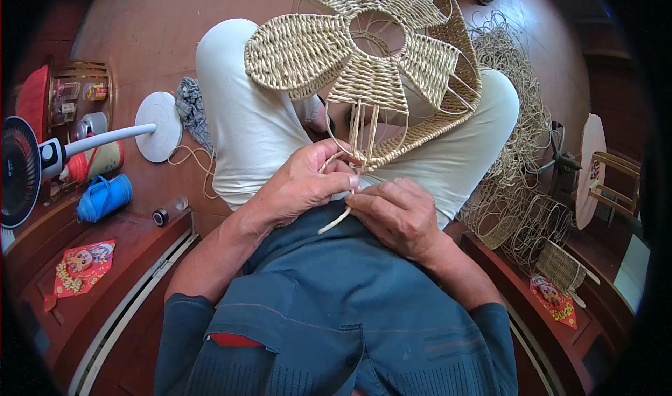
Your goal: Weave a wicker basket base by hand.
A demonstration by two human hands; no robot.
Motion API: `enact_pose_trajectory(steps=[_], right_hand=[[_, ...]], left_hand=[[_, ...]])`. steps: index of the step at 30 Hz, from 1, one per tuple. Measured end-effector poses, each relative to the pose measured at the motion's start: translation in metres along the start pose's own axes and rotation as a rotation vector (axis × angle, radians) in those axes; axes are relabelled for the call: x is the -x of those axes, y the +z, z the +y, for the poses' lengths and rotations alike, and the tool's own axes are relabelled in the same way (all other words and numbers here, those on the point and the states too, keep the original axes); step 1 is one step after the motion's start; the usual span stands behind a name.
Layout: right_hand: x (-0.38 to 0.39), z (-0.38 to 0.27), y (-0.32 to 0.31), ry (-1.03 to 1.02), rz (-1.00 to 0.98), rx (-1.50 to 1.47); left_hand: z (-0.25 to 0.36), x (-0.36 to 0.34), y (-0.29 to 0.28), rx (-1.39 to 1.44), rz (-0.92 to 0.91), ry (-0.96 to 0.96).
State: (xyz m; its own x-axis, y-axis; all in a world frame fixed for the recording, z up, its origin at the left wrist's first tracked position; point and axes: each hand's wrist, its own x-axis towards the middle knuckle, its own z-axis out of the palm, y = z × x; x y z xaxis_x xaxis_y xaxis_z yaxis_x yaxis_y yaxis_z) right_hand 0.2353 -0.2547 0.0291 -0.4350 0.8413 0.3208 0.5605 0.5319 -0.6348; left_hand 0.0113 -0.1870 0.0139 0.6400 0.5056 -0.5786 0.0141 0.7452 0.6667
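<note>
A flower-shaped basket woven from tan straw cord rests across my lap, its petals fanning around a round central hole. The petal closest to me is only partly woven; bare strands run down from it to the wire rim. At that rim my left hand is closed, thumb and forefinger pinching the straw cord beside the basket's edge. My right hand meets it from the right, its fingertips closed on the same cord. A loose cord end pokes out below the fingers. The exact crossing of the cord is hidden by them.
Tangled straw cord lies heaped on the floor at right, near a round wooden stool. On the left are a fan with a white round base, a blue jug, a red flask and a glass bottle.
</note>
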Motion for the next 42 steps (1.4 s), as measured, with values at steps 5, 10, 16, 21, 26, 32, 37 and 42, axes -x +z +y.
enact_pose_trajectory(steps=[5, 10, 16, 21, 26, 32, 37, 42], right_hand=[[-0.003, 0.008, -0.011, 0.214, 0.144, -0.119], [0.011, 0.012, -0.012, 0.623, 0.209, -0.241], [0.042, 0.01, 0.008, 0.597, 0.117, -0.343], [0.049, 0.011, 0.018, 0.582, 0.11, -0.403], [0.048, 0.008, 0.018, 0.507, 0.101, -0.471], [0.049, 0.006, 0.016, 0.51, 0.075, -0.477], [0.052, 0.01, 0.016, 0.511, 0.076, -0.494], [0.05, 0.011, 0.021, 0.506, 0.111, -0.513]], left_hand=[[-0.007, -0.017, -0.008, -0.343, 0.157, 0.134], [-0.008, -0.034, -0.015, -0.727, 0.24, 0.472], [-0.01, -0.039, -0.01, -0.707, 0.289, 0.505], [-0.016, -0.041, -0.006, -0.41, 0.24, 0.366], [-0.024, -0.046, -0.007, -0.277, 0.19, 0.377], [-0.021, -0.047, -0.003, -0.154, 0.17, 0.359], [-0.017, -0.044, 0.001, -0.171, 0.196, 0.353], [-0.016, -0.044, 0.002, -0.106, 0.199, 0.326]])
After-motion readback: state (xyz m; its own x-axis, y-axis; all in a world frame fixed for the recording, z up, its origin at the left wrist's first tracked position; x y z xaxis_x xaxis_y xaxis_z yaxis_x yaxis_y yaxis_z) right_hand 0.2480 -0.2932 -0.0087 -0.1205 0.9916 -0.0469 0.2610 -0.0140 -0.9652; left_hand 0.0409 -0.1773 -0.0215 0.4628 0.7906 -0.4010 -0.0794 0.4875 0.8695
